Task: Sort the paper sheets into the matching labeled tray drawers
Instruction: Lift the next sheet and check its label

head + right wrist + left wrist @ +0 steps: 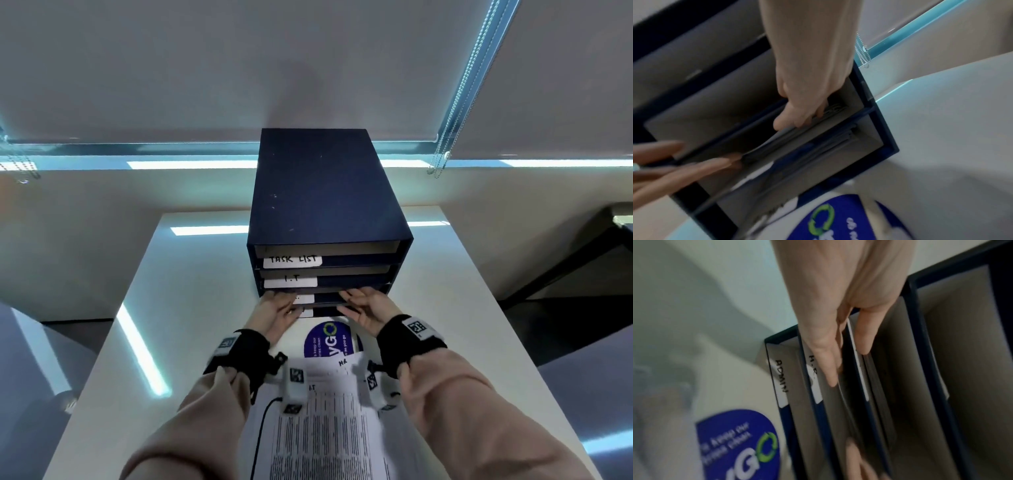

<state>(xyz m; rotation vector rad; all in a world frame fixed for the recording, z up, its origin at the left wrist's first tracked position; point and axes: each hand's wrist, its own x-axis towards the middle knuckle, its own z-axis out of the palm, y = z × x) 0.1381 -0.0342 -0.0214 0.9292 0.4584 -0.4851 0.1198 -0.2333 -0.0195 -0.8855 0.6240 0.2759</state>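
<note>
A navy drawer unit [325,192] stands on the white table [191,291] with four stacked trays; I read TASK LIST and I.T on the top two labels. Lower down are the H.R label [813,378] and the ADMIN label [781,378]. Both hands are at the third tray [329,297]. My left hand [279,308] [846,365] reaches into it with straight fingers, the thumb lying over the lip above. My right hand [363,305] [797,120] pinches a printed paper sheet [834,108] inside the same tray. The bottom tray holds papers.
A stack of printed sheets [325,428] lies between my forearms at the table's near edge. A sheet with a round blue logo [325,339] sits just before the unit. Blind cords [442,161] hang at the back right; a dark desk [582,257] stands to the right.
</note>
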